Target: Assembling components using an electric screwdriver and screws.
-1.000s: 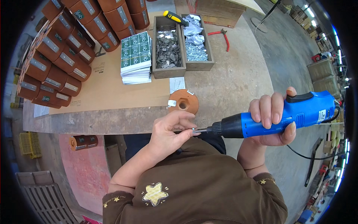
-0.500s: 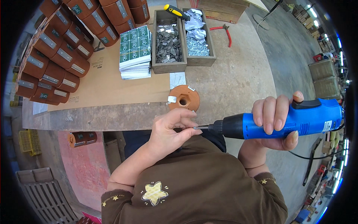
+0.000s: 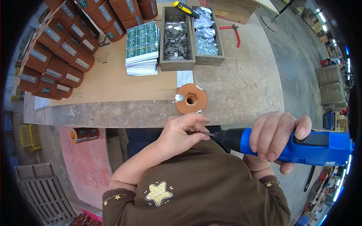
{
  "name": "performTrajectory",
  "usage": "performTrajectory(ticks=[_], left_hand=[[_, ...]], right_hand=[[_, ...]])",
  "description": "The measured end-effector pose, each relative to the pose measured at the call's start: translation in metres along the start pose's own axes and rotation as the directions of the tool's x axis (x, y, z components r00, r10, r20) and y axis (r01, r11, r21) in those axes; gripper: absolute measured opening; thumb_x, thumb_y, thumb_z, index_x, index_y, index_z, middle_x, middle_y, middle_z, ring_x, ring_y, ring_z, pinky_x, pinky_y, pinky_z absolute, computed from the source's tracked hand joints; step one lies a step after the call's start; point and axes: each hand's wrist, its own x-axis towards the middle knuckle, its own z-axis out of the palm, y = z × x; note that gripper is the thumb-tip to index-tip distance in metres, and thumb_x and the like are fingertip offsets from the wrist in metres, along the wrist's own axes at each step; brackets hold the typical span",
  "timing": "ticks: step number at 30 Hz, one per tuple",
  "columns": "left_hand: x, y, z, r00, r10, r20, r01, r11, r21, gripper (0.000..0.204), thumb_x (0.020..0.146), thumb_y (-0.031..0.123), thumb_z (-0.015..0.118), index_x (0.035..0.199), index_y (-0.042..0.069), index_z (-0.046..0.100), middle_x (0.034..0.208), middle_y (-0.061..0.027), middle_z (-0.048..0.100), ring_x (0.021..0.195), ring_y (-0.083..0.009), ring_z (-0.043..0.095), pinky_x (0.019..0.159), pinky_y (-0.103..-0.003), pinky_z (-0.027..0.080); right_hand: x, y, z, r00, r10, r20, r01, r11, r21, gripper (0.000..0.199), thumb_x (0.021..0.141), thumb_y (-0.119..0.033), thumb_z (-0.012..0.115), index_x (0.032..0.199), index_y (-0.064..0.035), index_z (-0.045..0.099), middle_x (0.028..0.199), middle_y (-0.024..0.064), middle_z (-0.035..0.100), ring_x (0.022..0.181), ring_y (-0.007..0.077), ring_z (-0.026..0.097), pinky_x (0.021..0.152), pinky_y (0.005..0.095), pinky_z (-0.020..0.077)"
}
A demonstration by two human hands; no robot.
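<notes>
My right hand wraps round a blue and black electric screwdriver, held level with its bit pointing left. My left hand is closed in a pinch right at the bit's tip, on what looks like a small silver screw, mostly hidden by the fingertips. Just beyond, on the table's near edge, stands a reddish-brown round wooden piece with a central hole. Small metal tabs sit around its rim.
Two wooden boxes hold dark metal plates and silver screws. A yellow-black screwdriver lies across them. Left stand a stack of green-printed cards and piled brown cylinders; red-handled pliers lie right.
The blue screwdriver's body has tilted down and shifted slightly right. My left hand has moved a little right with its pinch kept, and the whole view has shifted slightly.
</notes>
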Motion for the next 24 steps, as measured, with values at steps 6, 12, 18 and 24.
performTrajectory(ticks=[6, 12, 18, 24], left_hand=[[0.002, -0.006, 0.003, 0.981, 0.189, -0.040, -0.175, 0.959, 0.223, 0.016, 0.065, -0.009, 0.066, 0.075, -0.001, 0.057, 0.071, -0.0071, 0.063, 0.063, -0.0082, 0.060, 0.055, -0.021, 0.049], [0.003, -0.009, 0.003, 0.983, 0.170, -0.069, -0.152, 0.966, 0.208, 0.016, 0.064, -0.007, 0.067, 0.075, -0.001, 0.057, 0.070, -0.0066, 0.063, 0.061, -0.0081, 0.059, 0.055, -0.021, 0.048], [0.006, -0.003, -0.005, 0.988, 0.151, 0.026, -0.153, 0.958, 0.244, 0.033, 0.066, 0.006, 0.072, 0.095, 0.001, 0.057, 0.077, -0.0085, 0.063, 0.070, -0.0114, 0.059, 0.062, -0.024, 0.048], [0.003, -0.002, -0.026, 0.862, 0.498, -0.094, -0.384, 0.762, 0.521, 0.053, 0.062, 0.029, 0.074, 0.103, 0.001, 0.055, 0.099, -0.0143, 0.056, 0.092, -0.0255, 0.053, 0.078, -0.034, 0.043]], right_hand=[[-0.008, 0.011, 0.013, 0.972, -0.028, -0.234, 0.018, 0.999, -0.044, 0.063, 0.069, -0.015, 0.068, 0.119, -0.0051, 0.031, 0.068, 0.0078, 0.056, 0.054, 0.0182, 0.055, 0.049, 0.0298, 0.0440], [-0.013, 0.011, 0.017, 0.912, -0.050, -0.407, 0.031, 0.998, -0.053, 0.064, 0.068, -0.015, 0.067, 0.119, -0.0069, 0.029, 0.067, 0.0072, 0.055, 0.051, 0.0191, 0.052, 0.047, 0.0313, 0.0416], [-0.016, 0.010, 0.015, 0.880, -0.058, -0.471, 0.016, 0.996, -0.092, 0.066, 0.070, -0.018, 0.063, 0.124, -0.0063, 0.027, 0.071, 0.0054, 0.053, 0.055, 0.0171, 0.052, 0.052, 0.0308, 0.0428], [-0.023, 0.001, -0.001, 0.850, -0.166, -0.500, 0.125, 0.985, -0.115, 0.060, 0.076, -0.023, 0.054, 0.125, -0.0019, 0.026, 0.077, 0.0044, 0.049, 0.063, 0.0138, 0.049, 0.058, 0.0301, 0.0402]])
